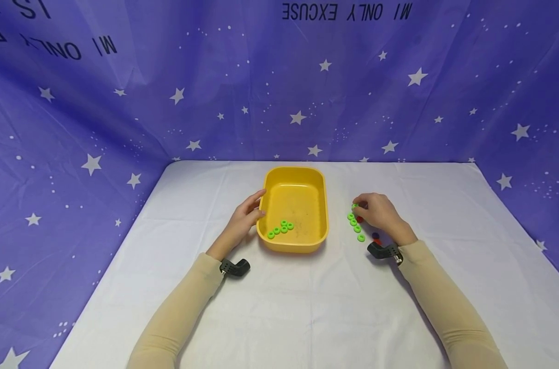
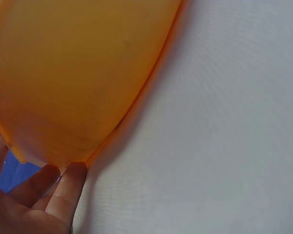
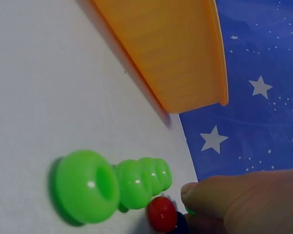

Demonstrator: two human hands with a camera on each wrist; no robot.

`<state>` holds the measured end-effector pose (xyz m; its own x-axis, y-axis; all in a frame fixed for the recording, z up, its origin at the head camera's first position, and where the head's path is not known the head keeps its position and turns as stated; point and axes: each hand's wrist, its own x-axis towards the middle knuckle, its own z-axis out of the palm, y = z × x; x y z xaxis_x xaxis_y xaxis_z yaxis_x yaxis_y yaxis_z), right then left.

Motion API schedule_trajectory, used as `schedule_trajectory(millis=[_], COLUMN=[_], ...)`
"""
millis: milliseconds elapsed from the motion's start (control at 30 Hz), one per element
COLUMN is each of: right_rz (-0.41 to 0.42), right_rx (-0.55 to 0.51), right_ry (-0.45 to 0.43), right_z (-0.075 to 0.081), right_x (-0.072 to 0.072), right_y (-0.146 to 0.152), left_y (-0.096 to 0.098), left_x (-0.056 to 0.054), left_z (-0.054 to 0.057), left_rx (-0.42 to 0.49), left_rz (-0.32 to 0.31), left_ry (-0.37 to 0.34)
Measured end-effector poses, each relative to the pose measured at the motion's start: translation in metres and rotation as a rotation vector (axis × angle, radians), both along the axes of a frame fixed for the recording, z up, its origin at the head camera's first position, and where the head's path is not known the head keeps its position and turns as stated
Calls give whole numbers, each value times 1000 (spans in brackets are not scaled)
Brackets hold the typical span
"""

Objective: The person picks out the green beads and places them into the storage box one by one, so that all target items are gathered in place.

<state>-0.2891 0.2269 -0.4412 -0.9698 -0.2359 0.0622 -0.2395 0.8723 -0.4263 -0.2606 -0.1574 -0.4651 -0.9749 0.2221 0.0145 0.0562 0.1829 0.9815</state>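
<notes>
Yellow tub [image 1: 302, 202] has green beads [image 1: 277, 231] inside, left hand [image 1: 242, 219] gripping its edge. Right hand [image 1: 380, 210] pinches another green bead [image 1: 355, 205].

Site, from where I stand: apparent recording booth; starry purple curtain [image 1: 261, 97] on 3 sides, white-covered table [image 1: 307, 312], 2 wrist cameras [image 1: 237, 268].

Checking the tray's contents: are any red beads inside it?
No, the yellow tray shows only green rings inside; red beads lie outside.
</notes>
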Motion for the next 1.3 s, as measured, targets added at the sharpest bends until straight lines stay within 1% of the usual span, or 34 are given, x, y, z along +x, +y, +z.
schedule_trajectory(millis=[300,500,633,900,1167,1300], right_rz=[29,57,93,146,186,215], right_rx=[-17,-25,-48,-87,-102,-110], right_ry=[69,86,107,151,124,129], right_z=[10,22,31,45,54,58], right_x=[2,8,12,13,15,18], right_y=[-3,-13,-22,-48,-82,-98], left_y=[0,1,1,0,0,0], left_x=[0,0,0,2,2,1], left_z=[0,0,0,3,2,2], left_rx=[-4,-7,1,7,12,12], left_rz=[-2,3,2,-3,-11,-9], left_ry=[1,1,-3,-5,-18,-14])
